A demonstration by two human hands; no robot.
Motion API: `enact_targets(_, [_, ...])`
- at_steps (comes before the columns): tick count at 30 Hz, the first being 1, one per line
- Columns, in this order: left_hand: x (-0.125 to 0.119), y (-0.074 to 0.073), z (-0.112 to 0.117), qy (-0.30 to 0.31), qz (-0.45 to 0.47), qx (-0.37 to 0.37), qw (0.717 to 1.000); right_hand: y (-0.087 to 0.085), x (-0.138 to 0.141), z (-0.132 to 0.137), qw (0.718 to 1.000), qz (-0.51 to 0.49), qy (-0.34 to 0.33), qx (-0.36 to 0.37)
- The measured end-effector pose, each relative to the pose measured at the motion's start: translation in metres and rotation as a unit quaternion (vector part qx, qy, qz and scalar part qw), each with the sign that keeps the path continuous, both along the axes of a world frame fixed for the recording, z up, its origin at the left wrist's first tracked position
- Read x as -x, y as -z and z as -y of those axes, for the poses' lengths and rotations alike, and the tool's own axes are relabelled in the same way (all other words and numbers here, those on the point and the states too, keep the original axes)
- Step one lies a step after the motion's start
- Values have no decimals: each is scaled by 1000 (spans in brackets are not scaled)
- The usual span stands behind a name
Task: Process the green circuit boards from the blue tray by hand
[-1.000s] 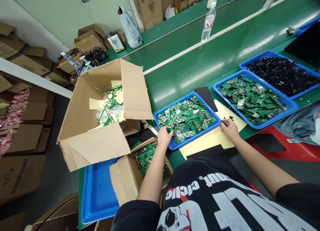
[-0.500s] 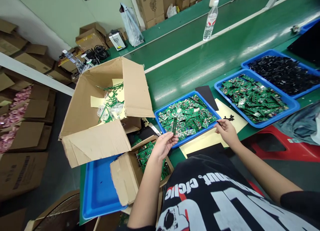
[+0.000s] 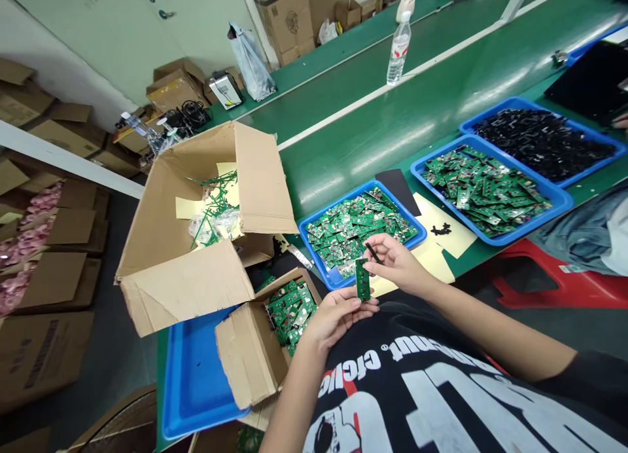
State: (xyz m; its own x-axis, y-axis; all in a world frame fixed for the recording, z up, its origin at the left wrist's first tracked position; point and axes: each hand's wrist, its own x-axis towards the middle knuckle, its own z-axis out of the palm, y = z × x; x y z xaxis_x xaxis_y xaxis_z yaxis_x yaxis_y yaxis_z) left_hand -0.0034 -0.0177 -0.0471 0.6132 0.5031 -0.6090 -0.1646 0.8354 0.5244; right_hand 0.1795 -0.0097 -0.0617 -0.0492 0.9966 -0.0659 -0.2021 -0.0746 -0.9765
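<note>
My left hand pinches a small green circuit board upright, close to my chest. My right hand is just above and to the right of it, fingers closed on a thin black part that it holds against the board's top. Both hands hover in front of the near blue tray, which is filled with several green circuit boards.
A big open cardboard box stands at left, a smaller box of boards and an empty blue tray lie below it. Right are trays of green boards and black parts. A water bottle stands beyond.
My left hand lifted a board out of the near tray and drew it toward my chest. My right hand brought the black part from the yellow sheet over to the board.
</note>
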Motion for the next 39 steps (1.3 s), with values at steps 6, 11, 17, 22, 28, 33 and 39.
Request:
enact_targets(6, [-3,-4,2,17,-5,-28,999,4,7,15,999,23,-37,-8])
enact_targets(11, [-13,-4,3,10,-42,-69,997,3,14,23,997,50,-50,-22])
enact_targets(17, [-13,-6,4,1,-83,-90,992,5,7,24,997,59,-43,-25])
enact_targets(22, [-8,-10,0,-66,-134,-118,982,12,2,26,996,70,-45,-15])
enact_targets(28, [-12,-12,-2,-95,-173,-176,964,14,6,31,986,65,-151,-32])
enact_targets(33, [-11,-13,-1,-105,-212,-218,947,7,4,32,983,53,-169,-47])
enact_targets(39, [-8,-22,-1,-118,-236,-252,931,2,1,32,982,44,-176,-58])
